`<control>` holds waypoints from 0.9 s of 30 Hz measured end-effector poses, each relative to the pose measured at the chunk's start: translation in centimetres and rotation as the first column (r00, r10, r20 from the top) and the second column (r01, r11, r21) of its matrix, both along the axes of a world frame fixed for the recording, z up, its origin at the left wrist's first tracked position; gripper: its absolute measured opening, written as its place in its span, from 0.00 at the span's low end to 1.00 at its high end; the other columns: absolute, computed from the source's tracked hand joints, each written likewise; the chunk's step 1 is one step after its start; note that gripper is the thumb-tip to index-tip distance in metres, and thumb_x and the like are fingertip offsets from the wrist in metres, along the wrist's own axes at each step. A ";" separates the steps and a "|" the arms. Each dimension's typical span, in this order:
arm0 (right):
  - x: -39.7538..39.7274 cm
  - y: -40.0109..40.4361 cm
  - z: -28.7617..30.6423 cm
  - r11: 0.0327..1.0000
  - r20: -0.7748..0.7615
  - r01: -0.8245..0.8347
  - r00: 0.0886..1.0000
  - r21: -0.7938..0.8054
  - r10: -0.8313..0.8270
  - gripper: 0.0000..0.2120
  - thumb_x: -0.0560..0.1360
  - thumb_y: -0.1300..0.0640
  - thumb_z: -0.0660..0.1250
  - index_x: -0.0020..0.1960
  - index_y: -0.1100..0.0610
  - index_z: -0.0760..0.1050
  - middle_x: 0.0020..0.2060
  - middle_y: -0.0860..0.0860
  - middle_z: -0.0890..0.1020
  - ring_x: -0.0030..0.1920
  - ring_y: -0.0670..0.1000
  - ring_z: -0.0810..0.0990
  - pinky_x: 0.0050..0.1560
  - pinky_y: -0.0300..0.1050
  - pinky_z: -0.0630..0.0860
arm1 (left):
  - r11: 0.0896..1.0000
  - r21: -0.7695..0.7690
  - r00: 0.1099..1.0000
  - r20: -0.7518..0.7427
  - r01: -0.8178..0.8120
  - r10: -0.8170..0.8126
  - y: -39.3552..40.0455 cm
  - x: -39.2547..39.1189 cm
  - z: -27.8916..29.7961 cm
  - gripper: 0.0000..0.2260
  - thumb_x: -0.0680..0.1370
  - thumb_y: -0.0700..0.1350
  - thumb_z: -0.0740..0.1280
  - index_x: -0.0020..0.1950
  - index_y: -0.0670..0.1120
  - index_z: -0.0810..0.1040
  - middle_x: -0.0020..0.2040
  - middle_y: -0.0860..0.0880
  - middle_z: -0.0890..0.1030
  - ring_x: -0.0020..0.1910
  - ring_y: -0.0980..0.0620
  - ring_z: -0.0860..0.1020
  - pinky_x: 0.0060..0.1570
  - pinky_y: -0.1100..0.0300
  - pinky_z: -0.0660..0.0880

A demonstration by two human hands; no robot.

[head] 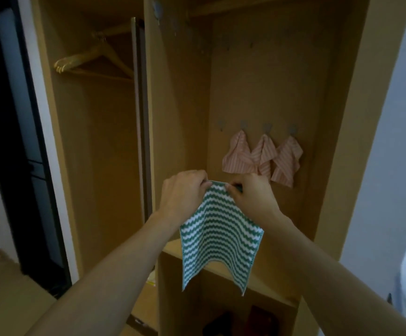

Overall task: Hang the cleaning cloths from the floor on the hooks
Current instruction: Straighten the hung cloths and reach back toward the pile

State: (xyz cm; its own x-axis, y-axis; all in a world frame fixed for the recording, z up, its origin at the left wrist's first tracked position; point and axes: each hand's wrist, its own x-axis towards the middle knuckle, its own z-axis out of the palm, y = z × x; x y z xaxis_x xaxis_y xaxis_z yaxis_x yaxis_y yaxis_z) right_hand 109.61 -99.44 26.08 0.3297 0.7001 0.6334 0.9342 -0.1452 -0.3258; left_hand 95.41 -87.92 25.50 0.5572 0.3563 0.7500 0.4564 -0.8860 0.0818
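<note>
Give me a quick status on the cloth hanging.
Left hand and right hand pinch green cloth by top edge. Three pink cloths hung. Leftmost hook free. Nothing in the way.

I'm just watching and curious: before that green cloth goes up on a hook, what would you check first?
1. Free hook at the row's left end: ok.
2. Both hands, left hand and right hand, pinch the green cloth by its top edge: ok.
3. Hanging loop on the cloth: cannot tell, hidden by fingers.
4. Three pink cloths hang on their hooks: ok.
5. Path to the hook unobstructed: ok.
</note>
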 end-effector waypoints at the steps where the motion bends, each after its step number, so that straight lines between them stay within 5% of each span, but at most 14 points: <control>1: 0.4 1.5 0.2 1.000 -0.007 0.012 1.000 -0.013 -0.012 0.16 0.78 0.55 0.64 0.32 0.55 0.74 0.26 0.47 0.74 0.26 0.44 0.70 0.28 0.39 0.65 | 1.000 -0.004 1.000 -0.007 0.009 -0.009 1.6 0.6 0.2 0.09 0.81 0.54 0.63 0.42 0.53 0.74 0.37 0.56 0.75 0.38 0.54 0.76 0.33 0.56 0.72; 5: 2.2 6.5 0.9 0.998 -0.029 0.042 0.999 -0.054 -0.044 0.13 0.78 0.58 0.64 0.35 0.57 0.78 0.30 0.50 0.78 0.30 0.48 0.75 0.30 0.45 0.73 | 0.999 -0.020 1.000 -0.012 0.028 -0.028 7.4 3.2 0.5 0.09 0.81 0.54 0.63 0.43 0.53 0.75 0.37 0.56 0.75 0.38 0.52 0.77 0.31 0.57 0.68; 9: 4.7 10.8 1.2 0.997 -0.058 0.055 0.997 -0.051 -0.058 0.20 0.78 0.60 0.64 0.28 0.48 0.68 0.24 0.45 0.70 0.26 0.42 0.67 0.28 0.37 0.62 | 0.999 -0.053 1.000 0.014 0.008 -0.007 11.7 6.1 0.2 0.09 0.81 0.54 0.61 0.45 0.53 0.76 0.41 0.54 0.79 0.41 0.49 0.79 0.37 0.52 0.76; 13: 7.7 14.8 1.0 0.998 -0.112 0.063 0.992 -0.028 -0.066 0.23 0.77 0.61 0.64 0.26 0.50 0.64 0.23 0.48 0.68 0.25 0.44 0.64 0.28 0.40 0.61 | 0.997 -0.076 0.998 0.061 -0.005 0.009 15.5 9.5 -0.1 0.09 0.81 0.54 0.62 0.46 0.52 0.78 0.41 0.54 0.80 0.41 0.49 0.79 0.38 0.52 0.77; 21: 15.6 23.4 2.7 0.991 -0.109 0.128 0.985 -0.029 -0.131 0.12 0.78 0.56 0.65 0.39 0.60 0.81 0.35 0.54 0.82 0.37 0.52 0.80 0.41 0.50 0.80 | 0.993 -0.115 0.993 0.104 -0.040 0.052 23.6 17.3 1.1 0.07 0.81 0.52 0.62 0.48 0.50 0.75 0.38 0.51 0.79 0.37 0.47 0.78 0.35 0.53 0.75; 27: 21.7 30.8 5.5 0.990 -0.090 0.137 0.986 -0.015 -0.138 0.17 0.77 0.61 0.62 0.29 0.60 0.72 0.28 0.55 0.76 0.31 0.51 0.71 0.34 0.47 0.71 | 0.970 -0.239 0.995 0.098 0.035 -0.012 30.7 24.0 3.8 0.10 0.81 0.48 0.60 0.41 0.48 0.75 0.37 0.50 0.78 0.34 0.48 0.77 0.33 0.53 0.76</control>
State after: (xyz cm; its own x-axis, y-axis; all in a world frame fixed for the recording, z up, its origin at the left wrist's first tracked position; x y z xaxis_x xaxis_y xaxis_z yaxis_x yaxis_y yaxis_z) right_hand 131.34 -68.68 31.59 0.4784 0.6495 0.5910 0.8722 -0.2730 -0.4060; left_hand 119.42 -57.26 29.28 0.4979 0.5202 0.6939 0.4156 -0.8454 0.3356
